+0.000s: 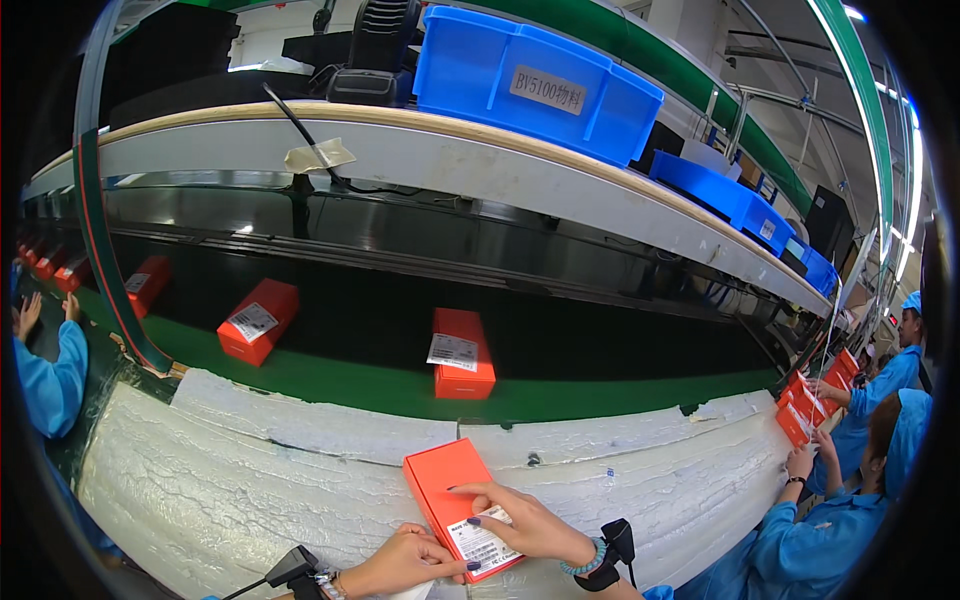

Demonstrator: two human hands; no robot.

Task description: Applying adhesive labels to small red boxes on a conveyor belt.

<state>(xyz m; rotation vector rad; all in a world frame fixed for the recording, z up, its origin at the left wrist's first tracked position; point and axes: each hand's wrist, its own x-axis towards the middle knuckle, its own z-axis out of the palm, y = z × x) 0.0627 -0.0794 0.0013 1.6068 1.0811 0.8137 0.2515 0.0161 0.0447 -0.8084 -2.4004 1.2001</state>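
Observation:
An orange-red box (pixel 447 478) lies at a slant on the padded ledge in front of me, a white printed label (pixel 484 541) on its near end. My right hand (pixel 530 522) rests over the box and label from the right, its fingers apart, one reaching onto the bare red top. On the box's lower left side is my left hand (pixel 408 560), fingers curled, a fingertip touching the label's lower left corner. A bit of white paper (pixel 412 592) shows under this hand; whether the fingers grip it is hidden. Both wrists wear black devices.
Beyond the ledge (pixel 290 465), a green conveyor belt (pixel 370 385) carries labelled red boxes (pixel 463 345). A shelf (pixel 480 140) above holds a blue bin (pixel 530 85). Co-workers in blue stand close on both sides; those at right handle red boxes (pixel 803 408). A green post (pixel 100 230) rises at left.

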